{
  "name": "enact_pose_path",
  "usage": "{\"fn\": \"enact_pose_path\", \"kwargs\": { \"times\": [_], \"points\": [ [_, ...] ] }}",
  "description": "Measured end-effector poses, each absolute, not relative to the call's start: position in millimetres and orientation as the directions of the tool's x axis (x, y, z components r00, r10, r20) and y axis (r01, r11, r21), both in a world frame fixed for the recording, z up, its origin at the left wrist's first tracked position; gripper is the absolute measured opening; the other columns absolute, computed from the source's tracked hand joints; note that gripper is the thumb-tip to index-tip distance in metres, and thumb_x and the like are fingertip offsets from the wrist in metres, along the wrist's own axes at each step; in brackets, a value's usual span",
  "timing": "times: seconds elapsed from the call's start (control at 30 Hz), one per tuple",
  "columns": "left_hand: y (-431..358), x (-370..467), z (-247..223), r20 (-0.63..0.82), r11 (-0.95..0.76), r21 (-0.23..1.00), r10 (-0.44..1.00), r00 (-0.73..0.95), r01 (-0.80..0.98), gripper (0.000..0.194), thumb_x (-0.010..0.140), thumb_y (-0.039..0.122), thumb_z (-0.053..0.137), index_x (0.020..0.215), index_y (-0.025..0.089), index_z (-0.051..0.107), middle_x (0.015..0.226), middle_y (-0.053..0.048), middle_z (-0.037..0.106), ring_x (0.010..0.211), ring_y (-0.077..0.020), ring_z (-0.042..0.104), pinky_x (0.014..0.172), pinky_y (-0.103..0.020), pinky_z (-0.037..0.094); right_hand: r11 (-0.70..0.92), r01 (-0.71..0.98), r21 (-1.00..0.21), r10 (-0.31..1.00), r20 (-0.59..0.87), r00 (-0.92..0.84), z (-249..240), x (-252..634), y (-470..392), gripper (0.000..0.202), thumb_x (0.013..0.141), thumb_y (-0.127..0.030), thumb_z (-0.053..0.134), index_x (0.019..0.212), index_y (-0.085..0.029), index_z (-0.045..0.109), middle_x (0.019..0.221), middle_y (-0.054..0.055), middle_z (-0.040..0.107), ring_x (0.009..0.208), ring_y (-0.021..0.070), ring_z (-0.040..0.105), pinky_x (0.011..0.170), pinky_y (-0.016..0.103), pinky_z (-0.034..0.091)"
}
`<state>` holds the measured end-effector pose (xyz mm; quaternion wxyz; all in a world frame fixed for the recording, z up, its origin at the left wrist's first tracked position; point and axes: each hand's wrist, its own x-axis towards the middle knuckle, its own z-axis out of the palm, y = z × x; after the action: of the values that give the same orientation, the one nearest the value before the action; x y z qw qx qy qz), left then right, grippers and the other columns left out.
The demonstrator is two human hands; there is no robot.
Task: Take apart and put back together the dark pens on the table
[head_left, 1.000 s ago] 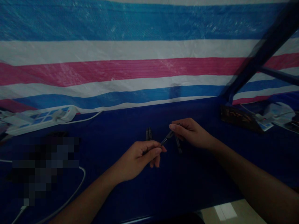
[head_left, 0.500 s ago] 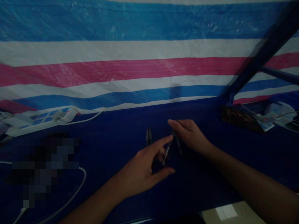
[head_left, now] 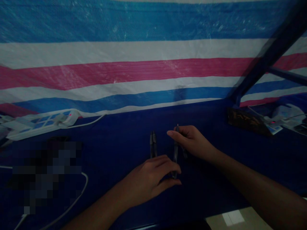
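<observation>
A slim pen with a clear-looking barrel stands nearly upright in the picture, its pointed tip toward the back. My right hand pinches it near the tip, thumb on one side. Another thin dark piece, perhaps a second pen or a cap, pokes out under that hand. At the pen's lower end, my left hand has its thumb and fingers closed around the barrel. Two dark pens lie side by side just beyond my left hand, their near ends hidden by it.
The dark blue table meets a striped plastic sheet at the back. A white power strip lies at left, near a blurred-out object and a white cable. At right are a dark block and a slanted frame post.
My left hand has closed from a spread pose onto the pen's lower end. The pen has turned more upright and its tip now shows above my right hand.
</observation>
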<state>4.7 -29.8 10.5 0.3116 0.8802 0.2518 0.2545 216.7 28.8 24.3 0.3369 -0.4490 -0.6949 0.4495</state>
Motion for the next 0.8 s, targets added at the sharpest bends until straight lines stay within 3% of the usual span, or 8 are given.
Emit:
{"fn": "enact_pose_path", "kwargs": {
  "times": [0.07,0.2,0.37,0.5,0.63,0.8],
  "points": [
    [-29.2,4.5,9.9,0.309,-0.678,0.683,0.605,0.733,0.272,0.009,0.104,0.028,0.064,0.109,0.021,0.062,0.094,-0.001,0.07,0.089,-0.0156,0.07,0.084,-0.027,0.057,0.193,0.313,-0.93,0.922,0.063,-0.383,24.7,216.6,27.9,0.054,0.096,-0.061,0.057,0.063,-0.021,0.043,0.06,-0.006,0.034,0.054,0.0084,0.031,0.05,0.025,0.023],
    [-30.1,4.4,10.7,0.258,-0.676,0.683,0.577,0.775,0.276,0.027,0.095,0.033,0.076,0.114,0.021,0.061,0.099,-0.002,0.07,0.091,-0.0174,0.07,0.082,-0.028,0.058,0.179,0.312,-0.933,0.904,0.031,-0.425,24.4,216.3,26.0,0.052,0.097,-0.059,0.056,0.064,-0.021,0.044,0.059,-0.006,0.034,0.052,0.0079,0.031,0.048,0.025,0.022],
    [-31.7,4.3,14.2,0.236,-0.674,0.677,0.58,0.78,0.297,0.012,0.101,0.021,0.068,0.111,0.02,0.062,0.096,-0.001,0.069,0.089,-0.0153,0.069,0.085,-0.027,0.057,0.204,0.321,-0.925,0.898,0.046,-0.438,24.2,216.2,25.2,0.051,0.099,-0.056,0.056,0.064,-0.02,0.046,0.058,-0.006,0.038,0.052,0.0077,0.035,0.049,0.024,0.023],
    [-32.2,3.1,15.2,0.19,-0.651,0.694,0.579,0.793,0.308,0.023,0.096,0.018,0.073,0.116,0.021,0.061,0.1,0.0,0.069,0.089,-0.0144,0.069,0.084,-0.026,0.056,0.192,0.341,-0.92,0.894,0.021,-0.447,24.2,215.4,25.4,0.051,0.099,-0.057,0.054,0.064,-0.02,0.046,0.057,-0.006,0.039,0.051,0.0076,0.036,0.049,0.025,0.023],
    [-32.7,3.7,13.9,0.185,-0.644,0.689,0.6,0.778,0.332,0.02,0.098,0.012,0.067,0.114,0.022,0.06,0.1,0.001,0.069,0.092,-0.0145,0.07,0.085,-0.026,0.056,0.186,0.366,-0.912,0.897,0.005,-0.443,25.3,215.2,24.5,0.051,0.099,-0.057,0.054,0.065,-0.02,0.047,0.058,-0.006,0.039,0.052,0.0079,0.037,0.05,0.025,0.023],
    [-31.6,5.8,13.2,0.172,-0.621,0.703,0.622,0.764,0.347,0.027,0.093,0.015,0.073,0.116,0.022,0.061,0.102,0.0,0.07,0.092,-0.0154,0.071,0.085,-0.026,0.058,0.17,0.372,-0.913,0.886,-0.024,-0.463,25.4,217.3,26.4,0.051,0.097,-0.06,0.057,0.068,-0.019,0.051,0.061,-0.006,0.039,0.054,0.0084,0.037,0.05,0.024,0.024]
  ]
}}
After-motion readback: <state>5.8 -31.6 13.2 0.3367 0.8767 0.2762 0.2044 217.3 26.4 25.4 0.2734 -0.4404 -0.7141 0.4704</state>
